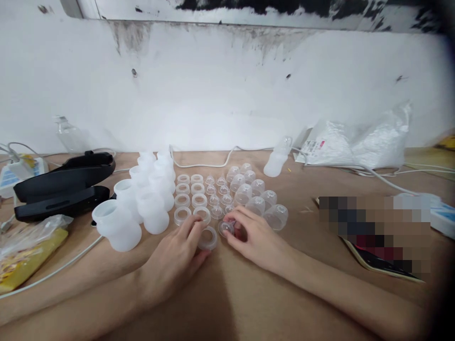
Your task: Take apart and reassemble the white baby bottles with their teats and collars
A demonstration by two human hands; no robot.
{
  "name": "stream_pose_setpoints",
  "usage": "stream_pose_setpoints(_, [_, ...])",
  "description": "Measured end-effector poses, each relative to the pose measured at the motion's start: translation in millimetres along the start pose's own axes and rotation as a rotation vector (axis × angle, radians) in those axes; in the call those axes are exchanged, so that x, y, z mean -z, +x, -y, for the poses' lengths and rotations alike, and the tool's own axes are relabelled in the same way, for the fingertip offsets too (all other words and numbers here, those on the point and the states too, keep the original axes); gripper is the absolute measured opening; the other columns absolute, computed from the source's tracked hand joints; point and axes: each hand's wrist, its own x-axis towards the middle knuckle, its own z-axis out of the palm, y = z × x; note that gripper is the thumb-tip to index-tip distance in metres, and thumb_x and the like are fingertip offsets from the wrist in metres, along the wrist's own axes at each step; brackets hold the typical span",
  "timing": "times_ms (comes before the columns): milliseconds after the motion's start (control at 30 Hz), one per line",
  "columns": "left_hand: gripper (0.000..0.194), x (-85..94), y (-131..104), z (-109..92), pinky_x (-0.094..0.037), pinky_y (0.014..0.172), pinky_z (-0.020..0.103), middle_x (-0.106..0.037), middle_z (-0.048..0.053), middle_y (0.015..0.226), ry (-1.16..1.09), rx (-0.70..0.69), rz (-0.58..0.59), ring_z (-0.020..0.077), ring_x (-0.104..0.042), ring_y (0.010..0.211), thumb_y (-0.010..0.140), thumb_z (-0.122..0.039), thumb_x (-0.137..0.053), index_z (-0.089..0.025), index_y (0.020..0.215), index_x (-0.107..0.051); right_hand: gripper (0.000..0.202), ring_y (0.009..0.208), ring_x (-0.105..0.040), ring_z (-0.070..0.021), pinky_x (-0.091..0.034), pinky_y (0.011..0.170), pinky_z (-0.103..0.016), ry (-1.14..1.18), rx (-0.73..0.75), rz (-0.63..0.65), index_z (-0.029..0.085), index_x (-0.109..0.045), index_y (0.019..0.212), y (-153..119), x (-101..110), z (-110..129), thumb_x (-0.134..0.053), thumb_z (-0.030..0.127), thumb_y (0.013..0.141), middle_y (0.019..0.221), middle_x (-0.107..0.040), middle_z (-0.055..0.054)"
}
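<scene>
My left hand (177, 258) rests on the brown table with its fingers around a white plastic ring (208, 237). My right hand (253, 237) pinches a small clear nipple piece (226, 228) right beside that ring. Just beyond my hands lie rows of parts: white rings (188, 196), small clear nipples (216, 194), clear domed caps (254, 196) and translucent white bottle bodies (142, 201) on the left.
A black device (64, 187) and a yellow bag (24, 251) sit at left, with white cables running across the table. An assembled bottle (277, 161) lies at the back, next to plastic bags (359, 139). A book (377, 255) lies at right.
</scene>
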Motion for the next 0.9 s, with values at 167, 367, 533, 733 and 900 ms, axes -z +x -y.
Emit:
stream_pose_setpoints(167, [0.032,0.3,2,0,-0.053,0.070,0.033,-0.044,0.008,0.118,0.043,-0.026,-0.017,0.0209,-0.056,0.093,0.081,-0.020,-0.046,-0.020,0.112,-0.035,0.025,0.065,-0.052,-0.0125,-0.045,0.062,-0.028,-0.040,0.017,-0.002,0.018,-0.047,0.104,-2,-9,-3,-0.046,0.019,0.080,0.088,-0.053,-0.005])
stream_pose_setpoints(367, [0.032,0.0,2,3,-0.053,0.070,0.033,-0.045,0.009,0.116,0.087,-0.041,-0.035,0.0210,-0.057,0.091,0.080,-0.020,-0.047,-0.019,0.110,-0.035,0.023,0.068,-0.052,-0.0131,-0.045,0.063,-0.028,-0.056,0.036,-0.016,0.019,-0.046,0.105,-2,-15,-7,-0.044,0.018,0.082,0.091,-0.052,-0.005])
stream_pose_setpoints(533, [0.031,-1.6,1,3,-0.053,0.070,0.034,-0.046,0.010,0.116,0.120,-0.073,-0.077,0.0218,-0.057,0.092,0.080,-0.020,-0.046,-0.018,0.109,-0.037,0.027,0.071,-0.054,-0.0138,-0.047,0.066,-0.030,-0.084,0.048,-0.066,0.020,-0.045,0.108,-1,-3,2,-0.046,0.027,0.082,0.099,-0.049,-0.006])
stream_pose_setpoints(733, [0.035,2.8,-1,-4,-0.051,0.076,0.036,-0.043,0.013,0.119,0.130,-0.175,-0.172,0.0254,-0.051,0.104,0.079,-0.019,-0.048,-0.017,0.112,-0.036,0.031,0.085,-0.053,-0.0225,-0.044,0.074,-0.039,-0.399,-0.066,-0.536,0.019,-0.046,0.108,43,73,-26,-0.045,0.034,0.081,0.106,-0.044,-0.011])
stream_pose_setpoints(900, [0.026,5.3,-3,-6,-0.051,0.077,0.036,-0.045,0.012,0.118,0.098,-0.210,-0.175,0.0228,-0.052,0.100,0.080,-0.016,-0.047,-0.017,0.104,-0.041,0.069,0.115,-0.032,-0.0376,-0.036,0.083,-0.047,-0.566,-0.384,-0.691,0.010,-0.033,0.121,91,117,-99,-0.058,0.046,0.068,0.126,-0.032,-0.022])
